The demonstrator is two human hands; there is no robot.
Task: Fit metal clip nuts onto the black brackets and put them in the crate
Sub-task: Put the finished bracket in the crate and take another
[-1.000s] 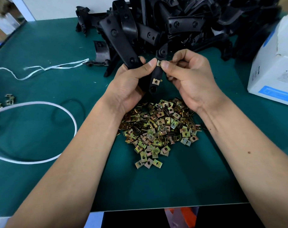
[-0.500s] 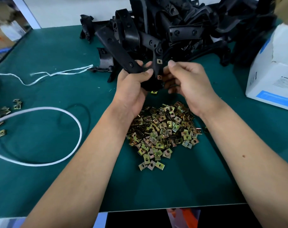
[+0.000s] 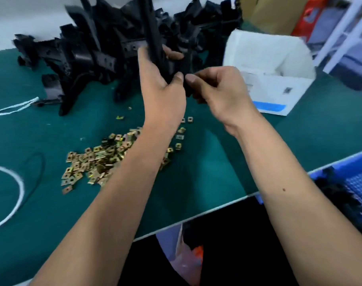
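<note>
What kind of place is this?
Probably a small factory assembly bench: a heap of black brackets, a loose pile of metal clip nuts on the green table, and a blue crate alongside.

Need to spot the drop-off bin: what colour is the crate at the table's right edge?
Blue, as the head view shows: the crate has a blue rim and blue mesh floor.

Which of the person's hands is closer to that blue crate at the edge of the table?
The right hand. It is up over the table, on the same side as the blue crate, which sits low by the right forearm. The left hand, gripping a black bracket, is farther off.
</note>
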